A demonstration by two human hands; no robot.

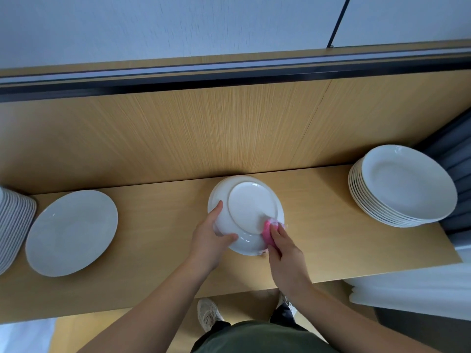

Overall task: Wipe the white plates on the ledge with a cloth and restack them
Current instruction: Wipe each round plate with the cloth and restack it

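Plate (251, 207), white, underside up, gripped by left hand (207, 240); right hand (283, 248) pinches pink cloth (268, 233) on its rim.

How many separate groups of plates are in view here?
4: a left stack cut off by the frame, one plate beside it, an upturned plate under the cloth at centre, a right stack. More may be hidden.

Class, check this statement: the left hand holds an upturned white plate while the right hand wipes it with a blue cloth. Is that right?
No: the cloth is pink, not blue, as the head view shows. The rest stands: the left hand holds the upturned white plate while the right hand wipes it.
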